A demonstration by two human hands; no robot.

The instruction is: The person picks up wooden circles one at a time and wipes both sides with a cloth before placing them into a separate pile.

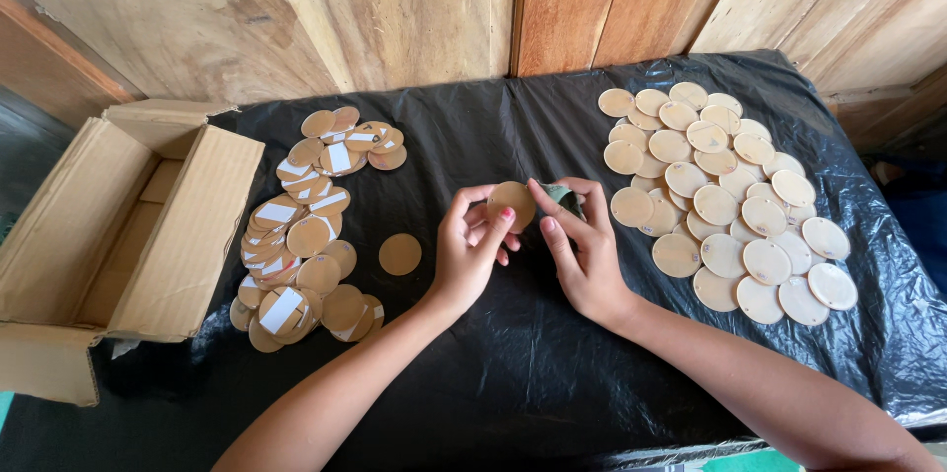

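My left hand (472, 250) and my right hand (582, 245) meet over the middle of a black plastic sheet (513, 363). Between their fingertips they hold one round brown wooden disc (512, 204) upright. My right hand also clasps a small green-grey piece (565, 199) against the disc's right edge. A single brown disc (400, 254) lies flat on the sheet just left of my left hand.
A pile of brown discs with white strips (301, 235) lies at the left. Several pale cream discs (725, 206) spread at the right. An open cardboard box (118, 235) stands at the far left. Wooden boards (414, 8) rise behind.
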